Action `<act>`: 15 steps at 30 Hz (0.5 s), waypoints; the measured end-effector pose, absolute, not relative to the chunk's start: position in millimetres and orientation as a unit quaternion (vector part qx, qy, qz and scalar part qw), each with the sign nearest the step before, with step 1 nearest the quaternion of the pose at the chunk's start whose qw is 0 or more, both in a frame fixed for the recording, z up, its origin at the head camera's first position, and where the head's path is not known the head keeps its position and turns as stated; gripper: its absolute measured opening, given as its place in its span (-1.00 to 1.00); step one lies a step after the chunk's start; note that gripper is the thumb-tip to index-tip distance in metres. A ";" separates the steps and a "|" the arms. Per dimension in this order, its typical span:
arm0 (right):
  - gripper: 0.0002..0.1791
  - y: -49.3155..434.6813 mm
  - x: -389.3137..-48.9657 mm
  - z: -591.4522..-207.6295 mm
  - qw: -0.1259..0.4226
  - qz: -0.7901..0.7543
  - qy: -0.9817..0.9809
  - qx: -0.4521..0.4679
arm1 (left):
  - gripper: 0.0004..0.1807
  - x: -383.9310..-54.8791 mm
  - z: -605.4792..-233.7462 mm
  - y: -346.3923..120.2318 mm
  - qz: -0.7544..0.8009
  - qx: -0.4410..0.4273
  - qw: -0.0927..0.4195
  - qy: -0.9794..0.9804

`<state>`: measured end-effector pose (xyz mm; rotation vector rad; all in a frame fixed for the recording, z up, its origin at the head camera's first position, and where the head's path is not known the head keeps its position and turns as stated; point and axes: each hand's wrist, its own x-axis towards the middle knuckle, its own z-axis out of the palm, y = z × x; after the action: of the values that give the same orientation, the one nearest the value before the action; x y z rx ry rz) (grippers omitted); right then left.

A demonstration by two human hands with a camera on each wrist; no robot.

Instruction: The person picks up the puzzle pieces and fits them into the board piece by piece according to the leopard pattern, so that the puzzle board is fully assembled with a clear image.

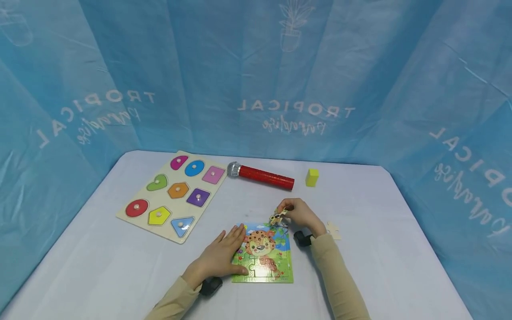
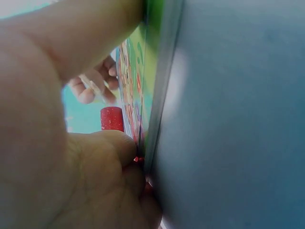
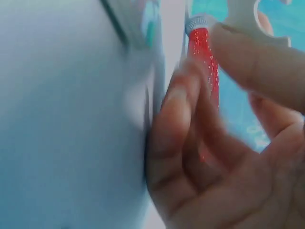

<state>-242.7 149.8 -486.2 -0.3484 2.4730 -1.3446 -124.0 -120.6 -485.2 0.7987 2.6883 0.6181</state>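
A jigsaw puzzle (image 1: pixel 284 271) with a cartoon leopard lies flat on the table near the front. My left hand (image 1: pixel 222 254) rests at its left side, fingers extended along the edge and thumb over the lower left corner. Above the puzzle's top right corner, my right hand (image 1: pixel 298 214) pinches a puzzle piece (image 1: pixel 277 218) between thumb and fingers. In the right wrist view the plain pale back of that puzzle piece (image 3: pixel 243 14) shows at the top. The thumb and palm of the left hand (image 2: pixel 86 176) fill much of the left wrist view, against the puzzle's edge.
Another puzzle piece (image 1: pixel 333 231) lies pale side up, right of the right wrist. Behind the puzzle are a red toy microphone (image 1: pixel 266 177) and a yellow-green block (image 1: pixel 312 178). A shape board (image 1: pixel 164 205) with colourful knobbed pieces lies at the left. A blue curtain (image 1: pixel 256 66) surrounds the table.
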 end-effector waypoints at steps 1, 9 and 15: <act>-0.83 152.2 -242.5 -486.0 0.158 -0.477 0.855 -0.125 | 0.16 -123.9 -485.0 -120.6 0.214 0.276 0.135 0.927; -0.77 163.2 -240.3 -485.7 0.227 -0.514 0.813 -0.155 | 0.15 -124.4 -484.5 -118.9 0.212 0.276 0.137 0.927; -0.77 163.0 -236.4 -484.3 0.150 -0.511 0.838 -0.118 | 0.15 -123.7 -481.7 -119.4 0.216 0.273 0.140 0.927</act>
<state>-236.4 163.0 -484.3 -0.3376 2.4073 -1.4689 -123.7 -119.4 -481.7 0.7884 2.6784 0.6255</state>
